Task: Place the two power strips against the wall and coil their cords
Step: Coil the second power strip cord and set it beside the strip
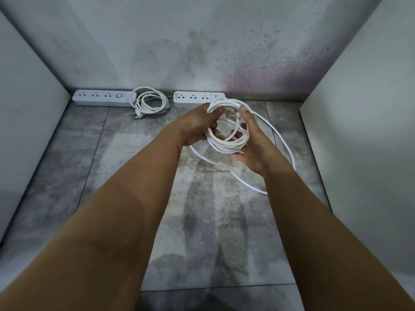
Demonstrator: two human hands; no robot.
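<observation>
Now the wall [202, 41] is standing stained at the back, and the tiled floor [134, 176] is spreading out from its foot. Along that wall the left strip [101, 98] is lying flush, its coiled cord [151, 103] resting just in front with the plug [137, 115] pointing away from the wall. Further right along the wall the right strip [193, 98] is sitting too. Both hands are gripping its cord [226, 133]: the left hand [197, 126] is pinching the loops' top, the right hand [249, 142] is cradling them, while loose cord is trailing on the floor.
</observation>
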